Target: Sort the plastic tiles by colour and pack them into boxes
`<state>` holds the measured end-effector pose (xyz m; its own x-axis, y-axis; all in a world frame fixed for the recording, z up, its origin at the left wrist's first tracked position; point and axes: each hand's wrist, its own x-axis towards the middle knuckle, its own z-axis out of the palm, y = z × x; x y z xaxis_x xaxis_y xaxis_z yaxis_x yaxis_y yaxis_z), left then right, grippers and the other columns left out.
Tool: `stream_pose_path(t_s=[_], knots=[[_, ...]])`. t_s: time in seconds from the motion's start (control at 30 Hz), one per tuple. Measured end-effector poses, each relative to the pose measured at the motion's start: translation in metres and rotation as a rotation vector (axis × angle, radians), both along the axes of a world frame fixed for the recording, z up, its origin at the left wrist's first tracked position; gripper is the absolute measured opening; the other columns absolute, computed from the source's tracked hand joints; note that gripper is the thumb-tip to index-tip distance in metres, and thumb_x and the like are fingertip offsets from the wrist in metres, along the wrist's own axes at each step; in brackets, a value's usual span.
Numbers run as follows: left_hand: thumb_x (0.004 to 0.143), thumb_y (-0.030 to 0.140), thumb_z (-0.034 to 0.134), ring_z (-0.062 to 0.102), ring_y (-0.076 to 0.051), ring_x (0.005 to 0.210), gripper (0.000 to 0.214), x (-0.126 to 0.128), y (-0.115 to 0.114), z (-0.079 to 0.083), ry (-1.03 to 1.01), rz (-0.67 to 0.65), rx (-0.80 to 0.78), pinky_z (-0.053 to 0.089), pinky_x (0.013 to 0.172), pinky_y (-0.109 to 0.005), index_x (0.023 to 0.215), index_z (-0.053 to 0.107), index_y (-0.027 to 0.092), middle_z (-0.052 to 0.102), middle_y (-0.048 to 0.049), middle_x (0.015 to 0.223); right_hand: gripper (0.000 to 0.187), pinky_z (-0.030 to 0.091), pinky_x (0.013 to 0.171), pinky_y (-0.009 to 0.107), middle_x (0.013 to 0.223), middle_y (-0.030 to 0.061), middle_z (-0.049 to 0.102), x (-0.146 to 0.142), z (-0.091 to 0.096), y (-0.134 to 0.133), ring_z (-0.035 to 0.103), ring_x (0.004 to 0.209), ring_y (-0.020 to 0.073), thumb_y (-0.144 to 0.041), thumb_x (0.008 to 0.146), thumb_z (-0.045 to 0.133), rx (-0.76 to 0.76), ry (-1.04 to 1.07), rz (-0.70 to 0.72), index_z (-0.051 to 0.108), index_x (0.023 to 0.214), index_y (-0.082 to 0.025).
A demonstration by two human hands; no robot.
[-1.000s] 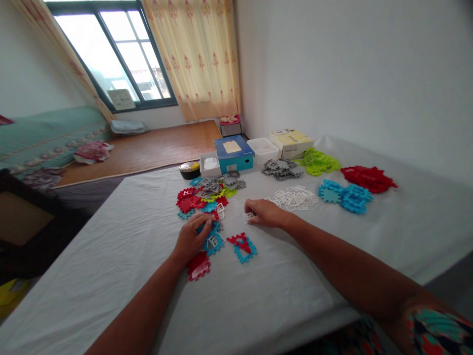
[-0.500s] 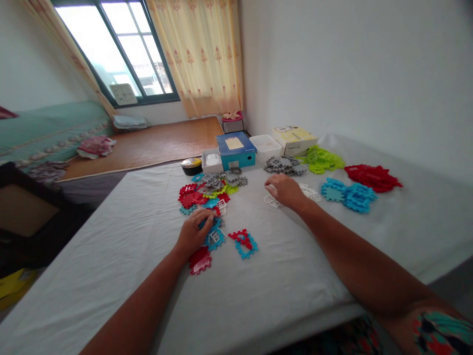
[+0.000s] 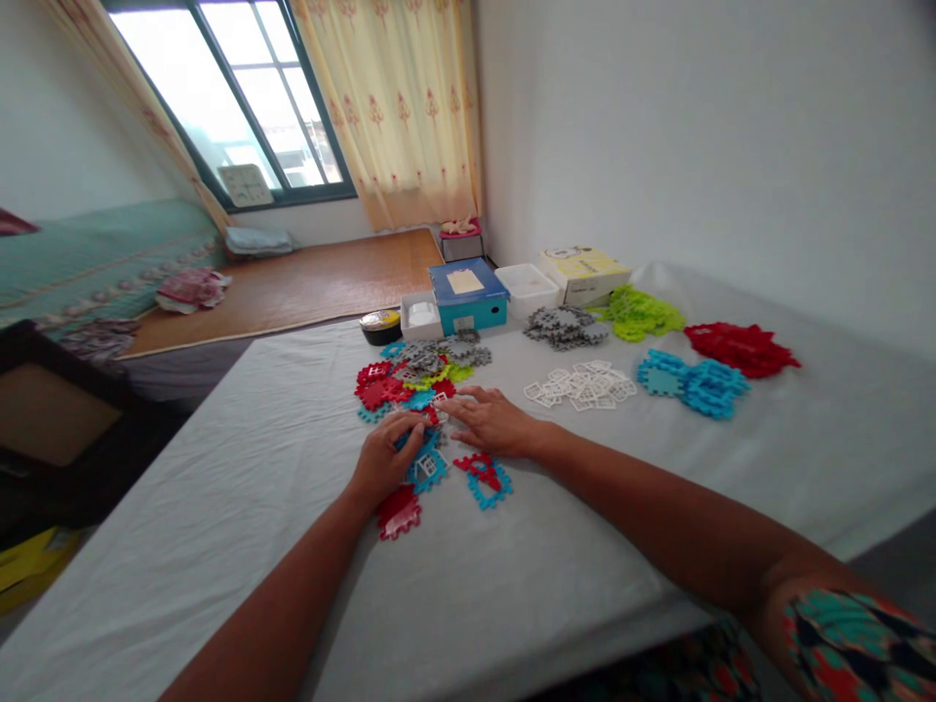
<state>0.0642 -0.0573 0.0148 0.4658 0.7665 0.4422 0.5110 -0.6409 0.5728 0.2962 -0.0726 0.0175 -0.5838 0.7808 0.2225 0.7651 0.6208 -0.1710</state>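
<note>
A right hand (image 3: 491,422), its grip loosely spread, had returned from the white pieces (image 3: 581,386) to the mixed pile (image 3: 384,393), putting more within reach; the left hand's (image 3: 391,450) curled grip was unclear.

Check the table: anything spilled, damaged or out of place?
Nothing looks spilled or damaged. Mildly odd: a red piece lies askew over a blue frame, apart from the mixed heap and the white pile.

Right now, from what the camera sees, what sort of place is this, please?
Probably a bedroom in a home. A low, bed-like platform with a brown mat lies below the window, and a yellow patterned curtain hangs beside the glass.
</note>
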Motion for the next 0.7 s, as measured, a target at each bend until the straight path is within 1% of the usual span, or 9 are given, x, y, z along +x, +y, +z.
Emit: stream_pose_path(t_s=[0.1,0.2,0.27,0.3,0.37,0.43,0.53,0.6,0.7], knots=[[0.092,0.035,0.049,0.064,-0.020,0.094,0.026,-0.001,0.000,-0.001,0.005,-0.005,0.000,0.049,0.090,-0.034,0.094,0.070,0.020,0.070,-0.0068,0.097,0.053,0.034,0.100,0.046,0.136,0.0097,0.055,0.005,0.002,-0.004,0.039,0.128,0.0275,-0.038,0.094,0.050,0.000,-0.051,-0.020,0.039,0.143,-0.023],[0.092,0.035,0.049,0.064,-0.020,0.092,0.026,-0.001,0.000,-0.001,-0.001,-0.007,0.002,0.049,0.089,-0.034,0.094,0.070,0.020,0.070,-0.0067,0.096,0.037,0.037,0.095,0.042,0.121,0.0111,0.063,0.014,0.008,-0.008,0.047,0.116,0.0257,-0.031,0.094,0.049,0.014,-0.074,-0.040,0.055,0.129,-0.020],[0.092,0.035,0.049,0.064,-0.020,0.092,0.026,-0.001,0.001,-0.001,-0.003,-0.008,0.004,0.049,0.088,-0.034,0.094,0.071,0.020,0.070,-0.0068,0.095,0.031,0.039,0.092,0.039,0.118,0.0103,0.065,0.015,0.011,-0.009,0.050,0.112,0.0242,-0.031,0.096,0.047,0.025,-0.054,-0.061,0.061,0.122,-0.021],[0.092,0.035,0.049,0.064,-0.020,0.092,0.026,0.000,0.001,-0.001,-0.004,-0.010,0.005,0.049,0.088,-0.034,0.094,0.070,0.020,0.070,-0.0068,0.095,0.032,0.039,0.092,0.039,0.120,0.0097,0.064,0.014,0.011,-0.008,0.049,0.114,0.0239,-0.032,0.096,0.046,0.038,-0.035,-0.073,0.060,0.123,-0.021],[0.092,0.034,0.049,0.064,-0.020,0.093,0.025,0.000,0.001,-0.001,-0.003,-0.016,0.007,0.049,0.089,-0.034,0.094,0.070,0.020,0.069,-0.0068,0.096,0.039,0.039,0.094,0.039,0.131,0.0082,0.059,0.008,0.008,-0.004,0.045,0.120,0.0243,-0.038,0.098,0.042,0.063,-0.005,-0.078,0.054,0.132,-0.022],[0.092,0.033,0.050,0.064,-0.020,0.093,0.024,-0.001,0.001,-0.002,-0.004,-0.017,0.014,0.049,0.090,-0.034,0.093,0.070,0.020,0.069,-0.0065,0.096,0.046,0.038,0.097,0.042,0.142,0.0059,0.050,0.001,0.002,0.001,0.039,0.128,0.0250,-0.044,0.098,0.039,0.060,-0.019,-0.041,0.045,0.140,-0.025],[0.092,0.033,0.049,0.063,-0.020,0.094,0.023,-0.002,0.001,-0.003,0.001,-0.014,0.021,0.049,0.090,-0.034,0.093,0.069,0.020,0.068,-0.0063,0.097,0.048,0.036,0.099,0.045,0.148,0.0038,0.043,-0.005,-0.005,0.004,0.035,0.133,0.0263,-0.047,0.098,0.037,0.042,-0.065,0.010,0.044,0.141,-0.027],[0.092,0.033,0.049,0.063,-0.019,0.094,0.024,-0.002,0.001,-0.003,0.005,-0.015,0.021,0.049,0.090,-0.033,0.093,0.068,0.020,0.068,-0.0063,0.097,0.045,0.035,0.100,0.046,0.145,0.0046,0.046,-0.003,-0.005,0.001,0.036,0.132,0.0266,-0.046,0.098,0.038,0.054,-0.065,0.011,0.050,0.136,-0.026],[0.093,0.034,0.048,0.063,-0.020,0.094,0.025,-0.002,0.001,-0.003,0.005,-0.012,0.016,0.049,0.089,-0.033,0.094,0.069,0.020,0.069,-0.0063,0.096,0.036,0.037,0.096,0.044,0.132,0.0079,0.058,0.007,0.002,-0.008,0.045,0.123,0.0253,-0.042,0.097,0.044,0.060,-0.034,0.016,0.060,0.123,-0.024]])
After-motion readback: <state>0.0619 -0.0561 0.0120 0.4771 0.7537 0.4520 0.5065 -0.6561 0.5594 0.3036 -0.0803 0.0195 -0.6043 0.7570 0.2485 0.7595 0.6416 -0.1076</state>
